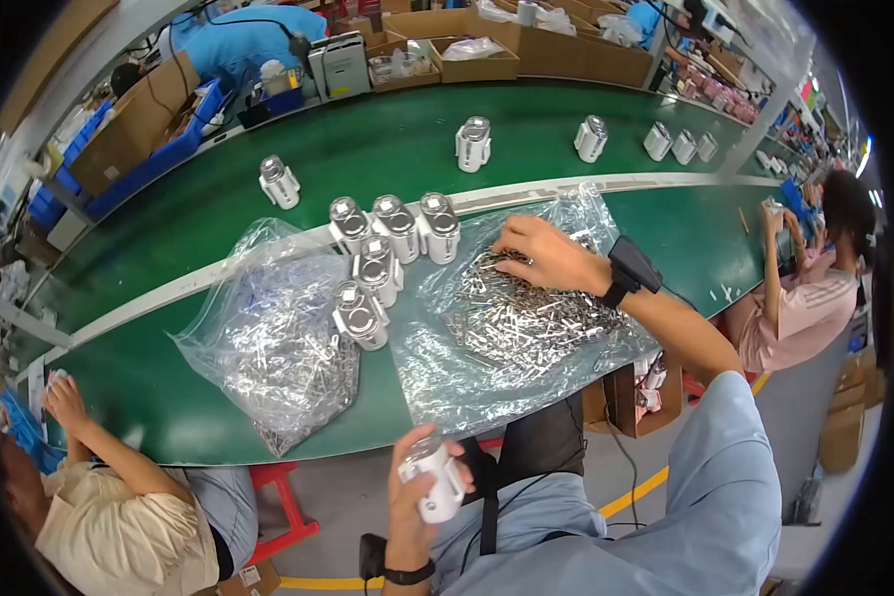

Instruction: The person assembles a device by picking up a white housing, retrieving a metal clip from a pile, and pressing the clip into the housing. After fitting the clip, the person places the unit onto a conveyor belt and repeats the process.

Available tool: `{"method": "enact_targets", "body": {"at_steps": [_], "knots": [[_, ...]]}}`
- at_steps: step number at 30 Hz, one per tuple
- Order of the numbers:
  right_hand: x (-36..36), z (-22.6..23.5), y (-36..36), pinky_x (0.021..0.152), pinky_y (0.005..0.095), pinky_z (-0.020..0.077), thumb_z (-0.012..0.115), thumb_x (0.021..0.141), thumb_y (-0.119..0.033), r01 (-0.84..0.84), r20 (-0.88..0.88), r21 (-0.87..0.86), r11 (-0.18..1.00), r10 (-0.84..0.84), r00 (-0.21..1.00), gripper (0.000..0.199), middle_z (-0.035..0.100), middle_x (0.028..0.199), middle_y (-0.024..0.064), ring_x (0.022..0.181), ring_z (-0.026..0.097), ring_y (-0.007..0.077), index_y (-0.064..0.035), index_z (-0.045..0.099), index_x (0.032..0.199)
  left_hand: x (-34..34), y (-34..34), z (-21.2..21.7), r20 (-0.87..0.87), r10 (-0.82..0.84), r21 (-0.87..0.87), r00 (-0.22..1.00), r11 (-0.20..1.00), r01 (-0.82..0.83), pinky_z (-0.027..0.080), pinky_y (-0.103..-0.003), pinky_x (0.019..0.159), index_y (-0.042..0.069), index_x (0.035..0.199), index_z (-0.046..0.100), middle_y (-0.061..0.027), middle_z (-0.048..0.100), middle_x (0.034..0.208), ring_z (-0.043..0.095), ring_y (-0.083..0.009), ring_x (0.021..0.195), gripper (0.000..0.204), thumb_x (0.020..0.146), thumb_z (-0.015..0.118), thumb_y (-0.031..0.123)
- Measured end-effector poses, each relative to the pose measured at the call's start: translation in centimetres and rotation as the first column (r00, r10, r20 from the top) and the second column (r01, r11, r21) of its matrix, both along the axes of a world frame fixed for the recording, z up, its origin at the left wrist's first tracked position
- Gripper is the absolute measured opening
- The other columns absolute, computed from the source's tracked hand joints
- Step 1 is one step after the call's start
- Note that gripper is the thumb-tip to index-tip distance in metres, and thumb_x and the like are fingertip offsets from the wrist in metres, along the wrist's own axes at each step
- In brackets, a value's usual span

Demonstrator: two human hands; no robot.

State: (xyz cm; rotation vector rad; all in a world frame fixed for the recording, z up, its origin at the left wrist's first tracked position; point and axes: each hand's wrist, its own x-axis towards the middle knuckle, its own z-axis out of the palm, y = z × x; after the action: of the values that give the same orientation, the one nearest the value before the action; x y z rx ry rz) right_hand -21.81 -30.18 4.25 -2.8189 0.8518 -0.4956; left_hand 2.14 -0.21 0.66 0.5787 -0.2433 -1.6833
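I am holding a small white part with a silver cap [429,477] in my left hand [417,497], low and near my lap, just off the near edge of the green surface [169,397]. The fingers are wrapping round its body, so that hand is clamped on it. Its long axis is running from lower right to upper left, with the silver cap end pointing up and away from me, toward the surface.

My right hand [551,256] is reaching out over the right-hand clear bag [487,368], fingertips pressing down into the heap of small metal clips [526,318] lying on it. The fingers are curled together at the pile; I cannot tell whether they are already pinching a clip. A black device is sitting on that wrist [631,263].

To do this well, I judge that I should be picking one clip cleanly between thumb and forefinger rather than raking several, and keeping the left hand steady with the capped end tilted toward the incoming hand.

Between the two bags, a cluster of like white parts [387,258] is standing upright, caps up, touching one another. A second bag of clips [278,348] is lying to the left. More parts are standing well apart on the far belt [368,149]. Other people are working at the left and right.
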Motion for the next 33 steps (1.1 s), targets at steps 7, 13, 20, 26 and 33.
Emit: {"method": "enact_targets", "body": {"at_steps": [7, 13, 20, 26, 33], "knots": [[0.6, -0.9, 0.1, 0.079, 0.0394, 0.0429, 0.063, 0.09, -0.01, -0.001, -0.147, -0.164, 0.986, -0.024, 0.989, 0.012, 0.056, 0.094, 0.0096, 0.094, 0.056, 0.0291, -0.0039, 0.06, 0.1, 4.0, 2.7, -0.9, 0.288, 0.085, 0.036, 0.954, 0.994, -0.099, 0.058, -0.039, 0.062, 0.003, 0.137, 0.041, -0.0229, 0.059, 0.108, 0.067, -0.029, 0.078, 0.064, 0.081, 0.067, 0.02], [0.5, 0.3, 0.5, 0.08, 0.0404, 0.0415, 0.062, 0.089, -0.009, 0.022, -0.087, -0.238, 0.971, -0.043, 0.995, 0.01, 0.057, 0.092, 0.0109, 0.092, 0.056, 0.0288, -0.0029, 0.058, 0.097, 3.7, 1.2, 0.0, 0.336, -0.09, -0.038, 0.938, 0.993, 0.108, 0.059, -0.037, 0.068, 0.004, 0.139, 0.04, -0.0221, 0.06, 0.113, 0.068, -0.0263, 0.083, 0.064, 0.082, 0.069, 0.014], [-0.9, -0.8, -0.2, 0.083, 0.0509, 0.0389, 0.053, 0.09, -0.004, 0.178, -0.311, -0.145, 0.973, -0.216, 0.925, 0.016, 0.06, 0.092, 0.0186, 0.088, 0.055, 0.0392, -0.0002, 0.054, 0.105, 2.0, 0.2, 1.1, 0.435, -0.286, -0.107, 0.854, 0.925, 0.365, 0.052, -0.03, 0.084, 0.007, 0.141, 0.043, -0.0126, 0.061, 0.118, 0.063, -0.015, 0.095, 0.06, 0.088, 0.07, 0.016], [0.1, -1.1, 0.5, 0.078, 0.0463, 0.041, 0.057, 0.089, -0.001, 0.081, 0.008, -0.299, 0.951, -0.083, 0.997, 0.009, 0.054, 0.089, 0.0176, 0.084, 0.052, 0.0381, -0.0005, 0.054, 0.097, 0.9, 0.0, 0.2, 0.46, -0.261, -0.191, 0.849, 0.904, 0.382, 0.05, -0.028, 0.079, 0.008, 0.141, 0.045, -0.0075, 0.059, 0.108, 0.061, -0.0123, 0.092, 0.061, 0.088, 0.071, 0.018], [1.1, 1.0, 1.0, 0.073, 0.0429, 0.0439, 0.057, 0.09, -0.001, 0.032, -0.016, -0.395, 0.918, -0.042, 0.999, 0.006, 0.056, 0.1, 0.0188, 0.088, 0.054, 0.039, -0.0004, 0.054, 0.095, -0.1, -0.9, 1.5, 0.295, -0.394, -0.105, 0.87, 0.892, 0.44, 0.05, -0.028, 0.074, 0.006, 0.142, 0.044, -0.011, 0.058, 0.116, 0.062, -0.0137, 0.087, 0.064, 0.086, 0.072, 0.02]]}}
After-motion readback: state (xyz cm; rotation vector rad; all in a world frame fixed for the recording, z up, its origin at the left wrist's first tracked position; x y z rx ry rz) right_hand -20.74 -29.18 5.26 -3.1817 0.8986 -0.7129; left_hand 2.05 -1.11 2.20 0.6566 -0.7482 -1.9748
